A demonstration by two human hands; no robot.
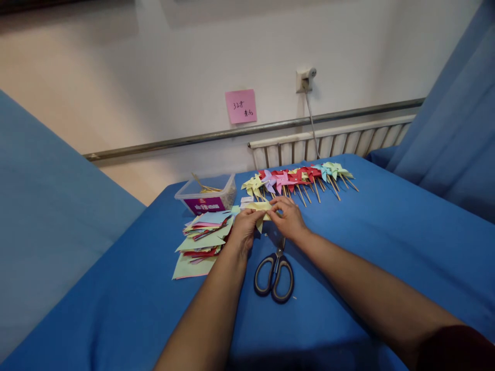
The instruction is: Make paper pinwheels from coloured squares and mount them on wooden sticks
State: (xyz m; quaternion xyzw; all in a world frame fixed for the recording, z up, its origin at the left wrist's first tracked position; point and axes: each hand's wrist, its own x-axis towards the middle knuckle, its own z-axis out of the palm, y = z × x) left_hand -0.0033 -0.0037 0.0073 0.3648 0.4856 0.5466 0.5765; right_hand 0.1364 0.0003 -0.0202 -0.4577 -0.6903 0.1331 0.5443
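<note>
Your left grip (245, 226) and right grip (289, 218) both pinch the pale-yellow folded paper piece (260, 206), between them over the blue cloth-covered worktop (367, 232). 1 pair of dark-handled metal scissors (279, 254) lies nearer you, between your forearms.

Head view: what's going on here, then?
A person is working a folded piece of pale yellow paper, left grip and right grip both on it. Scissors lie nearer the person on the blue cloth. Colourful pinwheels on sticks lie beyond; paper stacks and a plastic tub holding sticks are to the left.
</note>
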